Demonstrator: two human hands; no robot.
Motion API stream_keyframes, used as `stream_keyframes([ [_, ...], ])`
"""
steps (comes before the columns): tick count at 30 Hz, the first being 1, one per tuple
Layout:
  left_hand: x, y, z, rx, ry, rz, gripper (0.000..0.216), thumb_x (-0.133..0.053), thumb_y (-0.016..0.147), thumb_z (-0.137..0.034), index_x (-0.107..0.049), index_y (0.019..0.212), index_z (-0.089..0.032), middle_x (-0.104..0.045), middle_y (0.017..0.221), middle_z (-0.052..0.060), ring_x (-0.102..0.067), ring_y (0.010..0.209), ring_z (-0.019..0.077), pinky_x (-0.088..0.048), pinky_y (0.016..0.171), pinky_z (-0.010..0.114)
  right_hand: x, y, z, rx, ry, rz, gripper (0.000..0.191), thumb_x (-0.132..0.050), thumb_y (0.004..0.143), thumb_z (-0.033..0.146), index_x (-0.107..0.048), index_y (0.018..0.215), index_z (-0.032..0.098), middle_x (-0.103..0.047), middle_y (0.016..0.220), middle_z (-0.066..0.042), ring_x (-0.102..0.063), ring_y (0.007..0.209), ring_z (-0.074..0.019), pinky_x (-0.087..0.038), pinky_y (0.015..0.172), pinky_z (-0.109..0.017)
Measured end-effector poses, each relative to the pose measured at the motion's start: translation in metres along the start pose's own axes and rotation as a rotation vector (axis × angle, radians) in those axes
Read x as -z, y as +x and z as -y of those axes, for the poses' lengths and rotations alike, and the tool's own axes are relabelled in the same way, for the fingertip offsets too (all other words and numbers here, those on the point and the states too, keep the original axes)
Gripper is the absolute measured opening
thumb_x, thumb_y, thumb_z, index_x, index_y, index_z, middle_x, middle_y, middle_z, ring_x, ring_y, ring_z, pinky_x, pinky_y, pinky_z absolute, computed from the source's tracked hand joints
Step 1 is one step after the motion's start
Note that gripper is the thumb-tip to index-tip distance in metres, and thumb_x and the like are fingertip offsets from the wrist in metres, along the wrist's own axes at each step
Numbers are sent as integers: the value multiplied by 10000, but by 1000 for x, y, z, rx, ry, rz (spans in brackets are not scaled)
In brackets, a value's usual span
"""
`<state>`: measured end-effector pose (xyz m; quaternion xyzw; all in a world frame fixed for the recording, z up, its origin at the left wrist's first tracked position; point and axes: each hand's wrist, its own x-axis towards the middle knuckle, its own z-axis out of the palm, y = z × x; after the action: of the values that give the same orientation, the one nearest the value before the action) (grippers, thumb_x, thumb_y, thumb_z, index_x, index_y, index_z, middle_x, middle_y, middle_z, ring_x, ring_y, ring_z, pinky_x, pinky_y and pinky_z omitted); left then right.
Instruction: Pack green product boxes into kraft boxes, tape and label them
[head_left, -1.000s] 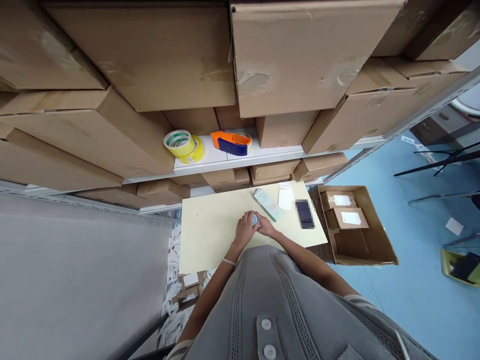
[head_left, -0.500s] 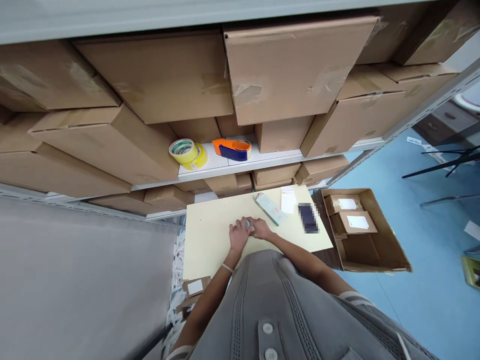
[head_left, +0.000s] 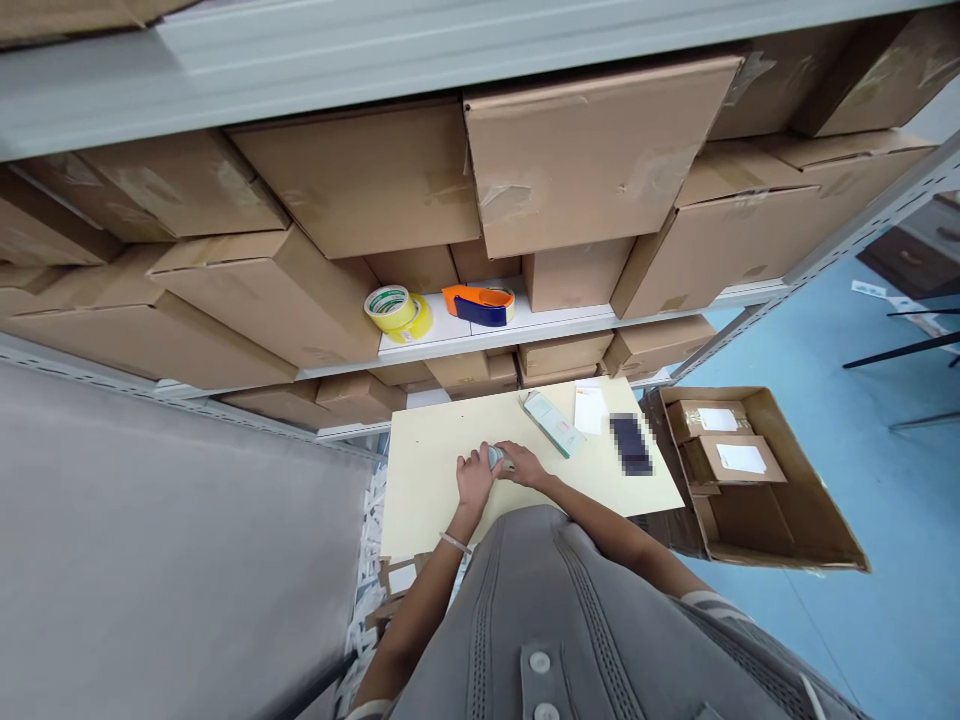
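Observation:
Over the pale yellow table point(head_left: 427, 480), a small round jar-like item with a grey top point(head_left: 494, 457) sits between my two hands. My left hand point(head_left: 475, 477) has its fingers curled round the item's left side. From the right, my right hand point(head_left: 525, 465) grips the same item with bent fingers. Its lower part is mostly covered, so its exact kind does not show. Beyond my right hand lies a slim light green and white box point(head_left: 553, 423). A white paper card point(head_left: 590, 410) and a dark pixelated rectangle point(head_left: 631, 444) are farther right.
Shelving with many cardboard boxes point(head_left: 570, 160) rises behind the table. Its shelf holds yellow tape rolls point(head_left: 397, 312) and an orange-and-blue tape dispenser point(head_left: 480, 305). An open carton point(head_left: 817, 500) with smaller boxes stands on the floor at right. A grey wall point(head_left: 172, 530) borders the left.
My view has shifted slightly, so the table and shelves appear a little farther right and lower. Both hands stay on the small item, with the right-hand fingers slightly repositioned.

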<state>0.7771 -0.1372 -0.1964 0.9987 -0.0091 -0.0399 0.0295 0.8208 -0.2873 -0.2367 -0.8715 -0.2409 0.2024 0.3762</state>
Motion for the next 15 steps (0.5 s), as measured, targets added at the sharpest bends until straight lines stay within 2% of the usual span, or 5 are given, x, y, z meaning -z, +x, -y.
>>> stream_keyframes([
  [5, 13, 11, -3, -122, 9, 48, 534, -345, 955, -522, -528, 1254, -119, -650, 1013, 166, -646, 868, 285, -319, 870, 408, -4, -16, -24, -227, 49, 17, 700, -711, 710, 180, -452, 1359, 208, -496, 1396, -115, -463, 1281, -290, -327, 1044, -414],
  [10, 27, 26, -22, -230, 37, 97, 500, -440, 921, -529, -539, 1190, -120, -641, 1065, 170, -652, 868, 286, -312, 900, 420, -8, -23, -35, -332, 122, -8, 671, -697, 721, 196, -458, 1348, 178, -510, 1359, -140, -483, 1260, -296, -369, 1017, -412],
  [13, 37, 33, -27, -229, 10, 121, 470, -453, 917, -508, -550, 1138, -105, -659, 1032, 176, -654, 868, 291, -306, 926, 429, -9, -23, -37, -379, 179, -39, 685, -721, 704, 235, -468, 1338, 185, -521, 1329, -133, -512, 1225, -289, -404, 995, -405],
  [15, 45, 37, -24, -168, -41, 119, 444, -423, 929, -499, -547, 1119, -117, -674, 1034, 169, -654, 885, 289, -299, 950, 431, -7, -23, -38, -405, 262, -73, 720, -742, 687, 277, -460, 1344, 191, -536, 1294, -119, -529, 1196, -277, -431, 976, -396],
])
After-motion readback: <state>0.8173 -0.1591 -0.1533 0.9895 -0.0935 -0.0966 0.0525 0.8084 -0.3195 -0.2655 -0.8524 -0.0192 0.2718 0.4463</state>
